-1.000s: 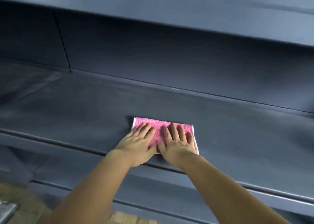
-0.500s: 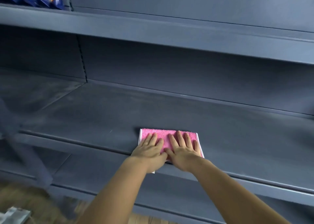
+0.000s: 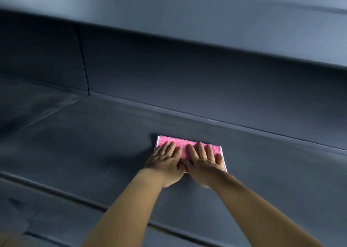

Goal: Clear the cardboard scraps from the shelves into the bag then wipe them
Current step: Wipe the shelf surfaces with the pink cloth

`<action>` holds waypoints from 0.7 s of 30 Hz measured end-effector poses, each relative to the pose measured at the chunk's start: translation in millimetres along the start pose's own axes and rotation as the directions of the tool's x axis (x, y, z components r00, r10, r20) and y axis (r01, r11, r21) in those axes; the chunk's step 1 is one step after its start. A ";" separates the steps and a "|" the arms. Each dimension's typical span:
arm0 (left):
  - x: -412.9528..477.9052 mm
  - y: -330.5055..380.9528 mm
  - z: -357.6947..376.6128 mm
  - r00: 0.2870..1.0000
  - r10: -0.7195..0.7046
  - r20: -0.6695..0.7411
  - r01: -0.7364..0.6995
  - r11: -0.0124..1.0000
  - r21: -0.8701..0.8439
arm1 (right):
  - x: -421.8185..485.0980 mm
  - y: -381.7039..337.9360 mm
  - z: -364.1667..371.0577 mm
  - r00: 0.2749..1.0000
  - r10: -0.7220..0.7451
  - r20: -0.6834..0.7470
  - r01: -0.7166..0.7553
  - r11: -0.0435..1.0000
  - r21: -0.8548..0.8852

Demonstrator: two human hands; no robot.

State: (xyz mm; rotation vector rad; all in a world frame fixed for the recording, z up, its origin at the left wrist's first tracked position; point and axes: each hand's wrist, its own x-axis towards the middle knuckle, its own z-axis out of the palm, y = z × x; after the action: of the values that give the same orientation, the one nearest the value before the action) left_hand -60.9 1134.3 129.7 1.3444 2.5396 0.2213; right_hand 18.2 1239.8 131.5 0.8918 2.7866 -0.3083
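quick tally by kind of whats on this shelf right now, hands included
pink cloth: 1
hands, left hand and right hand, both flat on the cloth: 2
cardboard scraps: 0 in view
total: 3, all on the grey shelf

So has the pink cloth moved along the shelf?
Yes. The pink cloth has slid away from the front lip, deeper toward the back wall.
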 end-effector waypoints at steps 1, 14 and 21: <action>5.9 -1.4 -0.9 1.000 0.003 -0.013 -0.003 1.000 -0.001 | 6.4 0.2 -1.1 1.000 0.006 -0.007 -0.006 1.000 -0.008; 41.9 -10.5 -5.8 0.996 0.037 -0.083 -0.035 0.999 0.024 | 41.4 2.5 -7.9 0.999 0.035 -0.031 -0.036 0.999 -0.019; 53.6 -12.9 -8.4 0.995 0.043 -0.093 -0.040 0.999 0.035 | 51.8 4.0 -11.5 0.999 0.028 -0.038 -0.028 0.999 -0.018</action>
State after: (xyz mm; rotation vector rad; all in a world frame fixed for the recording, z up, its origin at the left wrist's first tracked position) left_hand -102.5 1171.3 126.1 1.4331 2.6047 0.2571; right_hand -22.3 1274.3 129.0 0.9410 2.8041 -0.2636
